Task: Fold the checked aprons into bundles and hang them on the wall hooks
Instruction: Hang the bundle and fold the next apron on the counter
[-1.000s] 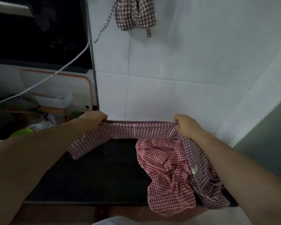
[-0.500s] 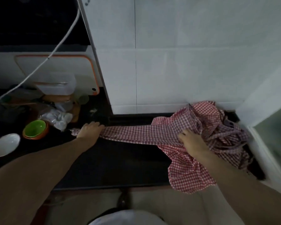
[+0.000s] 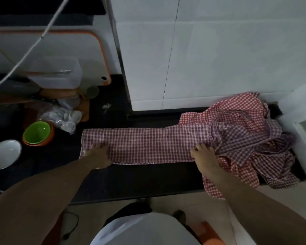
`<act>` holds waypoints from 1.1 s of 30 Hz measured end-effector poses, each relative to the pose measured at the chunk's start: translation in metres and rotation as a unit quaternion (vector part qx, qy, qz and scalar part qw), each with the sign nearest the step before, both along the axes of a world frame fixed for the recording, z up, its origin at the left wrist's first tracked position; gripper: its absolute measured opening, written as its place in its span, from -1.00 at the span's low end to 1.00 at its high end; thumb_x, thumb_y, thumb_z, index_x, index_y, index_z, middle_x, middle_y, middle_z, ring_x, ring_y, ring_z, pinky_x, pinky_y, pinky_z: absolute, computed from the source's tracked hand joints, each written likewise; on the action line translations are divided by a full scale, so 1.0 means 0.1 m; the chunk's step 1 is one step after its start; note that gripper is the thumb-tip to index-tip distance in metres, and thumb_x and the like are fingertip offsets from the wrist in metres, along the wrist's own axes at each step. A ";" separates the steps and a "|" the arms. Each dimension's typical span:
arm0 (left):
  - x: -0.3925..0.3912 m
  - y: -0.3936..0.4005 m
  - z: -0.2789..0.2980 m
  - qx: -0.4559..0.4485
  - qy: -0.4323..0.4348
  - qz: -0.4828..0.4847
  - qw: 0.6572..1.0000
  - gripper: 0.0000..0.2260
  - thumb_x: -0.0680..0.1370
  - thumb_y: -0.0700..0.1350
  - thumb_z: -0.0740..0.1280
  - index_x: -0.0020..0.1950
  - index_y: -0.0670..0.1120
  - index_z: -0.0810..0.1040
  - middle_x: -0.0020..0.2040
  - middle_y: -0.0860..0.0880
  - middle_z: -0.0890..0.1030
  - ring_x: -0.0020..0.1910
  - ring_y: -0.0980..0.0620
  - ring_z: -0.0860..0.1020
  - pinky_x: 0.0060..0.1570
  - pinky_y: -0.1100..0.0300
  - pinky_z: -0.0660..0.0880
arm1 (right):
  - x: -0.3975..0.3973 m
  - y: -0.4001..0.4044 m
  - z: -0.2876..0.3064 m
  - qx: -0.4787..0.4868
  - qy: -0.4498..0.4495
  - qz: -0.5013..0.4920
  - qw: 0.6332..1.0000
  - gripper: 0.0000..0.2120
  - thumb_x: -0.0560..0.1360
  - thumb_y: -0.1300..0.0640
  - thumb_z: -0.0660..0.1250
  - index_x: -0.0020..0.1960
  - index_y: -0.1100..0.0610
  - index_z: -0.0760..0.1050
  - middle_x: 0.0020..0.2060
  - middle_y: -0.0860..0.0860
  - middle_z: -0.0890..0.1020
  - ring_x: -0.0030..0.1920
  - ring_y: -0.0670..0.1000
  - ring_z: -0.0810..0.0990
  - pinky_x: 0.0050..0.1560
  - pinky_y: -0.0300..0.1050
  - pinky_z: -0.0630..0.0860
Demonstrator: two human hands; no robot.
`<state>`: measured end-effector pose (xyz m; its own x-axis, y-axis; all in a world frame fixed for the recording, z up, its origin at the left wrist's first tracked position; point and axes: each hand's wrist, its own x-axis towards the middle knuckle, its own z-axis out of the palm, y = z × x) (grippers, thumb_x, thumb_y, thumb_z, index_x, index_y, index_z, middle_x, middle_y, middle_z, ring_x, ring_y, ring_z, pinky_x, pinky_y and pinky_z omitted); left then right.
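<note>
Both hands flat on a folded checked strip

On the dark tabletop [image 3: 131, 181], a red-and-white checked apron [image 3: 148, 144] lies folded into a long flat band that runs left to right, parallel to the white tiled wall [image 3: 219, 50]. Its left end lies near a green bowl [image 3: 37, 132], and its right end merges into a loose, crumpled heap of checked cloth [image 3: 245, 135] piled in the corner where the tabletop meets the wall. Thin ties loop over the top of that heap, and part of the cloth hangs over the front edge of the tabletop.

The left hand [image 3: 98, 155] rests palm-down on the left end of the band, fingers straight and slightly spread, pressing the fabric flat against the tabletop. It holds nothing; it only lies on the cloth. The right hand [image 3: 206, 160] rests on the right end of the band, just where the flat strip gives way to the heap. Its fingers are extended and lie on the fabric, with the bunched cloth touching its outer side. Whether the fingertips pinch any of the cloth underneath cannot be told from this view.

To the left of the apron stand the green bowl, set inside an orange one, and a white bowl [image 3: 4, 154] beside it. Behind them lie a crumpled clear plastic bag [image 3: 64, 117], a translucent lidded container [image 3: 57, 75], and a white board with an orange rim [image 3: 99, 50] leaning against the wall. A white cable [image 3: 34, 45] crosses diagonally above them.
</note>
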<state>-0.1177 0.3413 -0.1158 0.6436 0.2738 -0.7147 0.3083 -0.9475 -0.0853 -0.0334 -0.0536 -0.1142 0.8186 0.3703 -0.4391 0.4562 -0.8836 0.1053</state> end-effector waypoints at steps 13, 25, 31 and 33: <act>1.05 -1.45 -0.01 -0.251 -0.168 -0.068 0.951 -0.90 0.62 -0.04 0.26 0.06 0.00 0.54 0.04 0.01 0.58 -0.07 0.11 0.56 0.01 0.18 0.57 | 0.02 0.32 0.16 0.019 0.054 -0.038 0.998 -0.75 0.56 0.18 0.27 0.23 0.07 0.51 0.32 0.04 0.40 0.40 0.09 0.31 0.44 0.07 0.21; 1.25 -2.29 -0.18 -0.198 -0.010 -0.178 0.964 -0.26 0.57 0.09 0.31 0.58 0.26 -0.10 0.60 -0.06 -0.13 0.57 -0.23 -0.11 0.44 -0.37 0.08 | 0.10 0.02 0.24 0.076 -0.009 -0.056 0.995 -0.67 0.58 0.23 0.27 0.34 0.12 0.43 0.27 0.07 0.50 0.28 0.09 0.48 0.32 -0.01 0.36; 1.35 -2.39 -0.24 -0.187 0.008 -0.149 0.971 -0.18 0.49 0.26 0.35 0.56 0.29 -0.12 0.59 -0.09 -0.16 0.56 -0.29 -0.14 0.44 -0.38 0.12 | 0.23 -0.47 0.39 0.057 0.028 -0.067 0.996 -0.81 0.64 0.14 0.19 0.21 0.16 0.46 0.05 0.10 0.61 0.07 0.13 0.61 0.03 -0.05 0.46; 1.35 -2.42 -0.23 -0.184 0.014 -0.144 0.972 -0.13 0.44 0.36 0.35 0.56 0.29 -0.14 0.59 -0.10 -0.18 0.56 -0.30 -0.15 0.44 -0.38 0.11 | 0.18 -0.65 0.37 0.097 0.036 -0.080 0.991 -0.79 0.66 0.10 0.17 0.19 0.17 0.47 0.03 0.10 0.60 0.05 0.11 0.60 0.00 -0.12 0.38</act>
<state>0.0170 0.0998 -0.1390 0.6350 -0.1918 -0.7483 0.0281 -0.9623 0.2705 -0.0151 -0.1182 -0.0769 0.8431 0.3208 -0.4316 0.3080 -0.9460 -0.1015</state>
